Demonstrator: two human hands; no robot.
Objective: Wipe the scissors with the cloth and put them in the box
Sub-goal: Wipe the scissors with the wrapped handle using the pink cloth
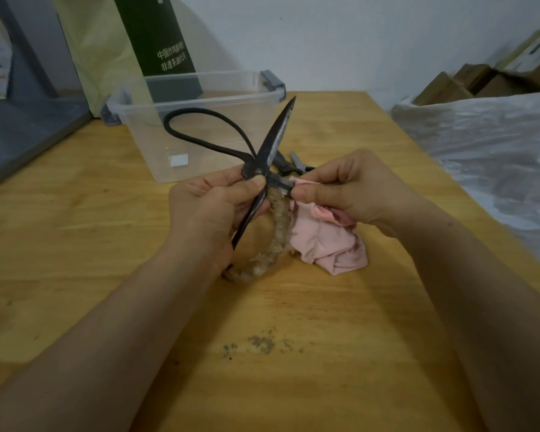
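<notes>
Scissors (275,135) up at centre over the table (293,369), left hand (206,210) at their 9 o'clock, right hand (353,188) at 3. Cloth (328,244) on the table at 5. Box (144,141) behind at 11, carton (159,35) beyond it. Possibly a second pair (296,163) just behind the right hand. Sack (487,145) at 2.
</notes>
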